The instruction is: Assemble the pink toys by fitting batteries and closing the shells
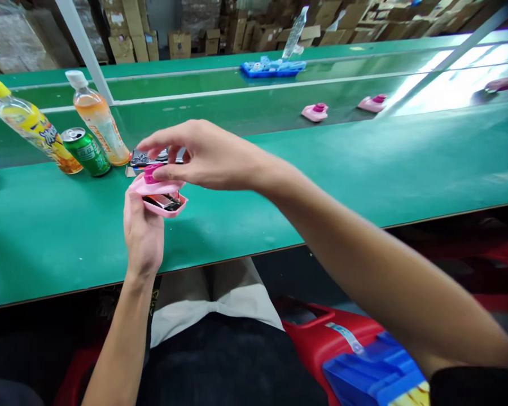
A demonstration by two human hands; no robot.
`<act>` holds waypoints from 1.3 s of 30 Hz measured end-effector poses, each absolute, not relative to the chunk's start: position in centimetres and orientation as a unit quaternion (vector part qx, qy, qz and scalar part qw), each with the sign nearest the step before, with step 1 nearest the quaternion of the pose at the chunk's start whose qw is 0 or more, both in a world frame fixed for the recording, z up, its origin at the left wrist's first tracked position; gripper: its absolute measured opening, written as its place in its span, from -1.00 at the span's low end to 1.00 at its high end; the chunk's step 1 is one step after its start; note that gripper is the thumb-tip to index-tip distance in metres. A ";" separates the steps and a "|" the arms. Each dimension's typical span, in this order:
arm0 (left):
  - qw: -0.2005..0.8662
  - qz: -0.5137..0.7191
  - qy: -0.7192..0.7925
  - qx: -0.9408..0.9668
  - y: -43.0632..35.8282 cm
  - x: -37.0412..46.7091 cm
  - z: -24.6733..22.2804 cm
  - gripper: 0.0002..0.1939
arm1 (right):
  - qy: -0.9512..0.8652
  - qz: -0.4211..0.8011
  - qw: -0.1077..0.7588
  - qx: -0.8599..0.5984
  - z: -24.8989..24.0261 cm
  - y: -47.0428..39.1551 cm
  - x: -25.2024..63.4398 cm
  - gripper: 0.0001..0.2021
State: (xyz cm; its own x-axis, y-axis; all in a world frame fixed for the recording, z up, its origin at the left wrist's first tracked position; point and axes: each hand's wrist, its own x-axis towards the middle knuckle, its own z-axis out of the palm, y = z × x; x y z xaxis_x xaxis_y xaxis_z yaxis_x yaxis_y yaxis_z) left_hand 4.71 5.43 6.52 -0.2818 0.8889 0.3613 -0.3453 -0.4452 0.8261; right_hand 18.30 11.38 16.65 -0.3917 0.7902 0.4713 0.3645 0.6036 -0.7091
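Note:
A pink plastic casing (pixel 166 211) is held over the bench's near side, partly parted into two halves. Wires and dark electronic parts show in the gap between the halves. My left hand (pixel 144 237) is closed around the casing from below and the left. On the upper half sits a magenta knob (pixel 152 173). My right hand (pixel 198 158) reaches over from the right, its fingers curled and its thumb against the knob; the far side of this grip is partly hidden. Just behind the casing lies a phone-like black object (pixel 146 157), partly covered by my right fingers.
At the left stand a yellow-capped bottle (pixel 40 129), a green can (pixel 87 151) and an orange drink bottle (pixel 101 124). Pink casings (pixel 315 112) and a blue tray (pixel 273 67) with a clear bottle (pixel 296 32) rest on the conveyor. Below right, a red stool (pixel 317 332) holds blue bins (pixel 372 366).

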 end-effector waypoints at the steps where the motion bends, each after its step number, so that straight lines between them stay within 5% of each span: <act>1: 0.419 0.746 0.314 0.412 5.6 4.9 6.7 -0.65 | -0.818 0.228 0.390 -0.356 16.9 10.6 18.7 -0.80; 5: 0.410 0.777 0.316 0.358 6.4 5.8 7.1 -0.66 | -0.785 0.130 0.408 -0.447 14.9 7.0 19.7 -0.54; 8: 0.389 0.786 0.337 0.342 6.7 6.6 7.3 -0.62 | -0.773 0.140 0.397 -0.475 12.4 5.4 19.0 -0.52; 21: 0.317 0.792 0.393 0.342 8.4 7.8 6.1 -0.47 | -0.695 0.174 0.528 -0.456 8.5 5.3 15.7 -0.76; 32: 0.270 0.814 0.409 0.313 8.9 8.3 6.0 -0.68 | -0.751 0.163 0.529 -0.360 4.4 6.2 17.7 -0.76; 39: 0.327 0.809 0.345 0.347 8.1 9.1 6.2 -0.76 | -0.634 0.264 0.630 -0.362 3.7 4.6 18.1 -0.73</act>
State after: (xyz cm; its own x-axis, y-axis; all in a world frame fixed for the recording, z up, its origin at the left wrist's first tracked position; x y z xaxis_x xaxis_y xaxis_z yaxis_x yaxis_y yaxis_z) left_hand 9.11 8.06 6.21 -0.5459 0.7677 0.3356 -0.2898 -0.5488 0.7841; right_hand 18.10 4.62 3.67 0.0558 0.7916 0.6085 0.1258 0.5990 -0.7908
